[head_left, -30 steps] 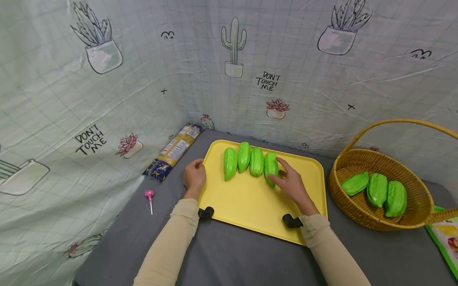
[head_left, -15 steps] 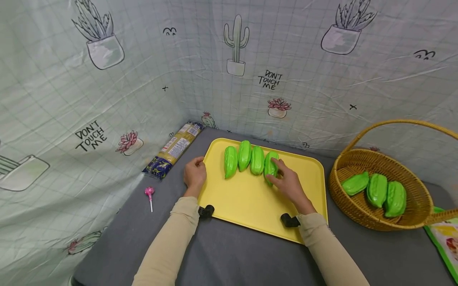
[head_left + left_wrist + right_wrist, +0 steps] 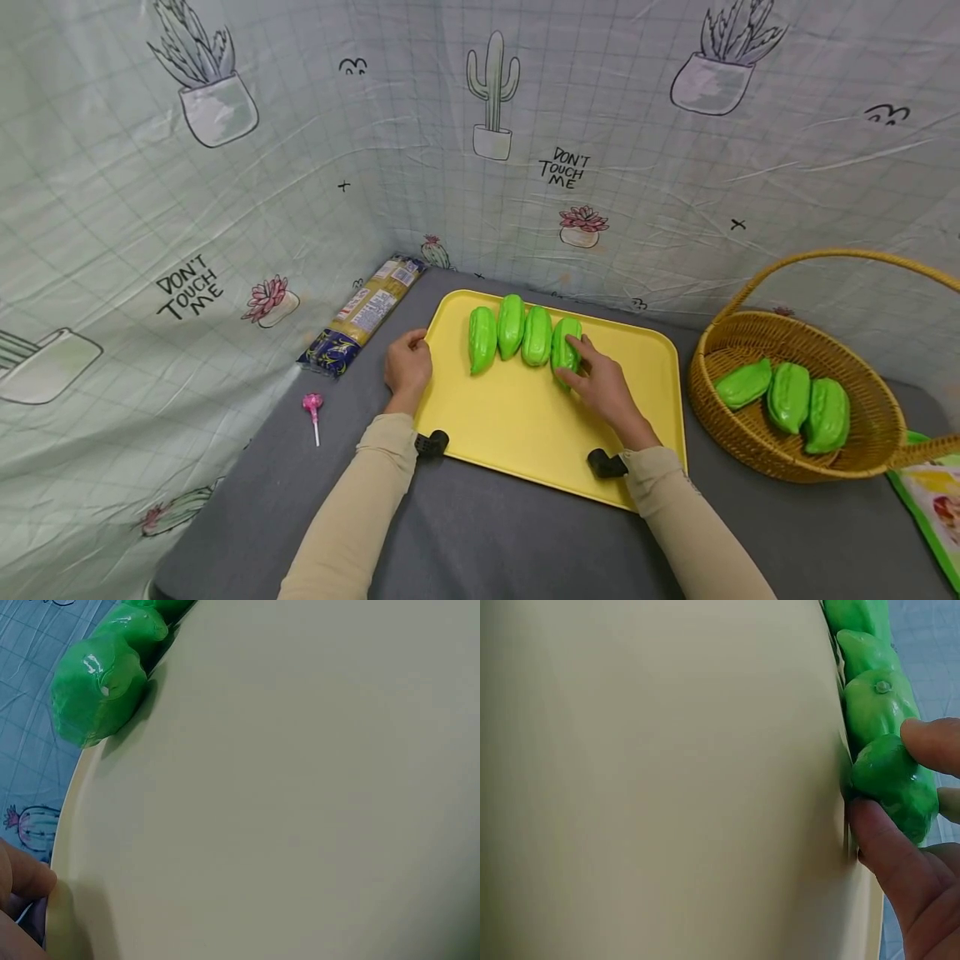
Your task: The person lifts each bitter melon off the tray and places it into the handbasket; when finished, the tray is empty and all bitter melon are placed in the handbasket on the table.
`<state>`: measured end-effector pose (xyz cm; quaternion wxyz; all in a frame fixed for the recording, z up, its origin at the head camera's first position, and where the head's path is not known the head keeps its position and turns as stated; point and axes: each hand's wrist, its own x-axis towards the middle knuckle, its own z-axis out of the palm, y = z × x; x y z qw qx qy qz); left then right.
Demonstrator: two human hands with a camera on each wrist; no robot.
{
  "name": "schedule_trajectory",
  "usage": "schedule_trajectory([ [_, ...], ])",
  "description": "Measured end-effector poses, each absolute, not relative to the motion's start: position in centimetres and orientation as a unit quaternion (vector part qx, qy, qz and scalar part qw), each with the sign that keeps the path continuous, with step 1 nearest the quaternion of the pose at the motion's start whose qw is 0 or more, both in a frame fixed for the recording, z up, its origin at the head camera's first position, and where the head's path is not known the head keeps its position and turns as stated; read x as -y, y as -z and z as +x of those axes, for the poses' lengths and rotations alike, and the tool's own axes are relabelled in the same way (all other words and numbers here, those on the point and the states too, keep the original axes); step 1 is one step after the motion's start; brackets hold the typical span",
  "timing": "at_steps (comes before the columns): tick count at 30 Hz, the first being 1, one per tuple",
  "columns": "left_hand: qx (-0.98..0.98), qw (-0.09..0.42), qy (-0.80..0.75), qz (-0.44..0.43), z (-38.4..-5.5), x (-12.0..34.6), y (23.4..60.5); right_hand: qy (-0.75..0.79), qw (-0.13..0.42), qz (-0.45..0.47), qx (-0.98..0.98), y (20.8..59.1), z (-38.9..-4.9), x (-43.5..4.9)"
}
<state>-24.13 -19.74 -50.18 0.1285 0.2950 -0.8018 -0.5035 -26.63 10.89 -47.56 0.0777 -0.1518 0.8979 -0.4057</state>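
Note:
Several glossy green ribbed fruits stand side by side along the back of a yellow tray (image 3: 517, 425). My right hand (image 3: 606, 390) holds the rightmost green fruit (image 3: 564, 342), thumb and fingers on its sides. In the right wrist view that fruit (image 3: 892, 784) lies against its neighbour (image 3: 874, 705), between thumb and fingers. My left hand (image 3: 408, 371) is at the tray's left edge, fingers curled at the rim. The left wrist view shows its fingertips (image 3: 34, 877) touching the rim; the underside of the grip is hidden.
Right of the tray, a wicker basket (image 3: 708, 400) with a tall handle holds three more green fruits (image 3: 789, 398). A printed packet (image 3: 367, 312) and a pink lollipop (image 3: 312, 403) lie to the left. A green-edged bag (image 3: 933, 500) shows at far right. Printed cloth walls stand behind.
My right hand has moved slightly left and its fingers have come closer round the rightmost fruit, which sits nearer its neighbour. The left hand has stayed at the rim.

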Motion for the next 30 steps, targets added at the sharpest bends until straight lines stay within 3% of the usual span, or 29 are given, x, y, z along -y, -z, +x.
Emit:
schedule_trajectory([
  [30,0.800,0.134,0.506,0.294,-24.1,19.6,50.3,0.434,0.055,-0.139,-0.888,45.9,-26.2,-12.1],
])
